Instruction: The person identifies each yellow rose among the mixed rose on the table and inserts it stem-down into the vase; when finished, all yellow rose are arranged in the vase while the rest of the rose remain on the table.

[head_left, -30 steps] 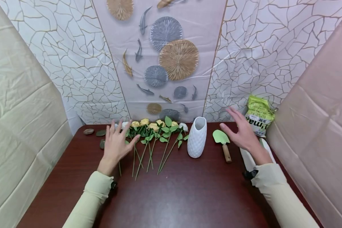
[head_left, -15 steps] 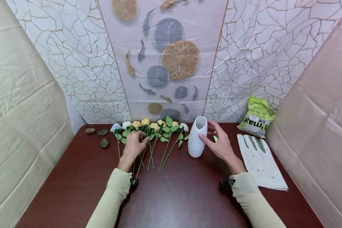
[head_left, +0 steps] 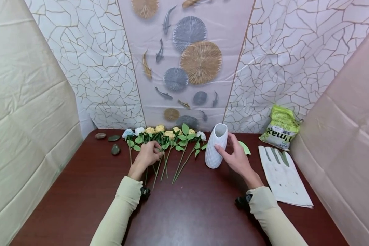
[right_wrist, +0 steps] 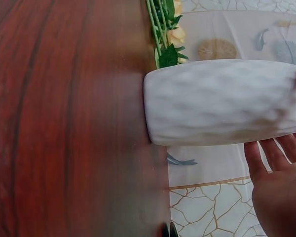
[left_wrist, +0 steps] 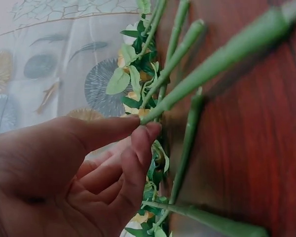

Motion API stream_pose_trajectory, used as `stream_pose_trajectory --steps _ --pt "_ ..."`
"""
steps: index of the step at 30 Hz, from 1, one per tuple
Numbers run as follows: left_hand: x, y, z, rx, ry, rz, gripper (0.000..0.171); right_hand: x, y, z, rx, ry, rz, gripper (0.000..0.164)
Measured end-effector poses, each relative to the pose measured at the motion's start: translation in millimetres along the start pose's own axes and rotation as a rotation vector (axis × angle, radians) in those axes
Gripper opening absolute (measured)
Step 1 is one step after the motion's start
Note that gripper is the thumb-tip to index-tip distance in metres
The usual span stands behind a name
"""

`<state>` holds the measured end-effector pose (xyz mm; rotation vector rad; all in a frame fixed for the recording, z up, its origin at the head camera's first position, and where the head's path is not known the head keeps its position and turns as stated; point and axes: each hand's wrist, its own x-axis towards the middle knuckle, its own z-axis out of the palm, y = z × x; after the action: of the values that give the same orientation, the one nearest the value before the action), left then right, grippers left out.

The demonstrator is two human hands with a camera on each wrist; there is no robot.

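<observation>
- Beyond the left hand (head_left: 147, 154) and across toward the right hand (head_left: 235, 153), in the head view, we see a row of flowers (head_left: 169, 134), stems pointing back our way. The left hand is in among the stems, its fingers curled; the right, well apart from it, wraps the upright white vase (head_left: 216, 147), thumb in front and fingers at the far side.
- Outside the right hand we find a light-green blade (head_left: 245, 148) just past it, then a white glove (head_left: 286, 186) and a green bag (head_left: 279, 128); left of the left hand lie three stones (head_left: 113, 138).
- In the left wrist view, we see thumb and fingertips pinching one green flower stem (left_wrist: 222, 63), with other stems near the hand. Whether that flower is off the table (left_wrist: 266, 148) we cannot tell. We judge it light, the stem firm but bendable, the petals soft, so we would hold the bare stem, clear of the leaves.
- In the right wrist view, we see the right hand around the vase's upper part. We take it for ceramic: rigid, smooth, breakable if tipped, its shallow texture helping a little. We would grasp its body, thumb opposing fingers, rather than the thin rim.
</observation>
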<state>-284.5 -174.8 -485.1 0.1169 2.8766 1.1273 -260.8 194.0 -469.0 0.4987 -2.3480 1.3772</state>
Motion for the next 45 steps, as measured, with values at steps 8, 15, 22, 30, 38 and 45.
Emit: stream_pose_trajectory --steps 8,15,22,30,38,45 --pt "-4.4 11.6 -8.0 -0.093 0.000 0.051 0.023 -3 -24 -3 0.003 -0.012 0.024 0.060" --pt "-11.5 41.6 -13.3 -0.211 0.137 0.199 0.027 -7 -25 -6 0.000 -0.015 0.031 0.059" --pt "-9.2 80.9 -3.5 -0.451 0.318 0.351 0.020 -5 -27 -5 0.014 -0.023 0.029 0.059" --pt "-3.3 149.6 1.3 -0.746 0.473 0.559 0.022 -6 -27 -4 0.028 -0.032 0.050 0.058" --pt "-15.1 206.3 -13.7 -0.887 0.626 0.623 0.026 -7 -28 -6 0.029 -0.045 0.061 0.060" --pt "-11.8 225.0 -12.0 -0.889 0.729 0.694 0.028 -6 -27 -5 0.040 -0.041 0.054 0.060"
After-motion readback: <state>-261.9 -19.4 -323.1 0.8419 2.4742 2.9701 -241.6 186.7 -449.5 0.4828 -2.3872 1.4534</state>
